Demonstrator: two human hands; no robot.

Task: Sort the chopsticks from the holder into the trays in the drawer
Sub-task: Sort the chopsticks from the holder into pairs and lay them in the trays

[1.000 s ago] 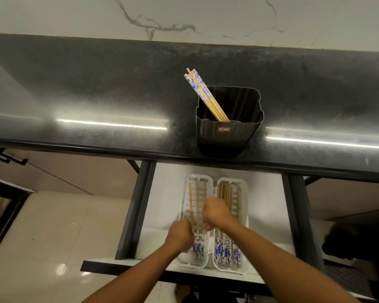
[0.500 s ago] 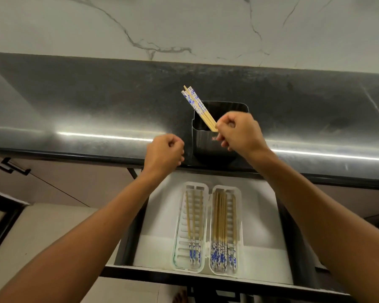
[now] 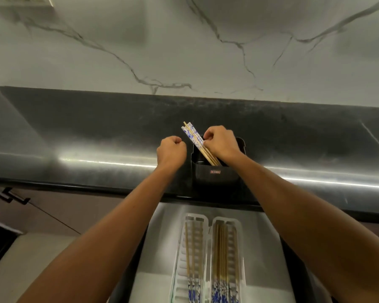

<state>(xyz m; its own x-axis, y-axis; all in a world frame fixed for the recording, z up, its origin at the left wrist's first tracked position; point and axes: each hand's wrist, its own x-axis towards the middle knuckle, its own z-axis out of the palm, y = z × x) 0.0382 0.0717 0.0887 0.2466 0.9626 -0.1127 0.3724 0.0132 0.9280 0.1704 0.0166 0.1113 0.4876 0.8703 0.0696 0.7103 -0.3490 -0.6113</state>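
A black holder stands on the dark countertop near its front edge. A few bamboo chopsticks with blue-and-white tops lean out of it toward the upper left. My right hand is over the holder, fingers pinched on those chopsticks. My left hand hovers just left of the holder as a closed fist, holding nothing. Below, the open white drawer holds two clear slotted trays: the left tray has a few chopsticks, the right tray has several.
The black countertop runs across the view under a white marbled wall. Brown cabinet fronts with a dark handle lie left of the drawer. Dark drawer rails flank the drawer on both sides.
Both hands rose from the drawer trays to the countertop. My right hand has settled onto the chopsticks in the holder, and my left fist has moved closer to the holder's left side.
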